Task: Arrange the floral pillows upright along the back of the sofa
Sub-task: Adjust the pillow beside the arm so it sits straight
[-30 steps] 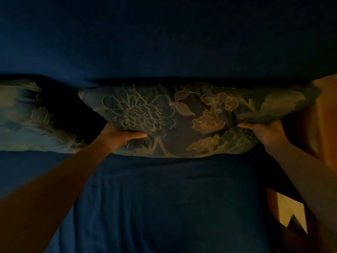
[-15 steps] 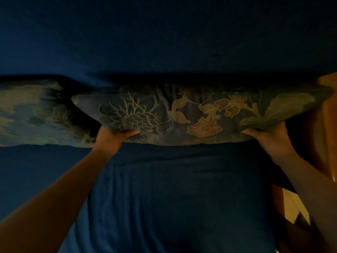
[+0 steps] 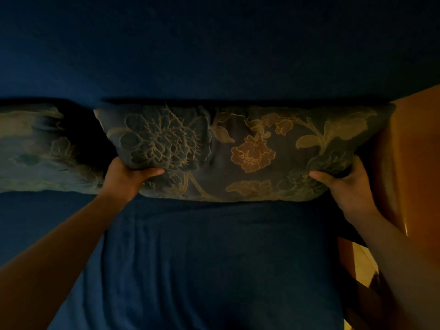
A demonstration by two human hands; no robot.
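A person's two bare hands grip a floral pillow (image 3: 238,151) against the back of a dark blue sofa (image 3: 214,55). Compared with half a second earlier, more of the pillow's patterned face shows, its lower edge now sitting further down on the seat. The left hand (image 3: 129,175) is clenched around the pillow's lower left edge, thumb across the fabric; the right hand (image 3: 345,182) pinches the lower right corner. A second floral pillow (image 3: 35,148) stands just to the left, apparently leaning on the backrest, though the dim light blurs it. An orange-brown wooden surface (image 3: 416,151) borders the pillow's right end.
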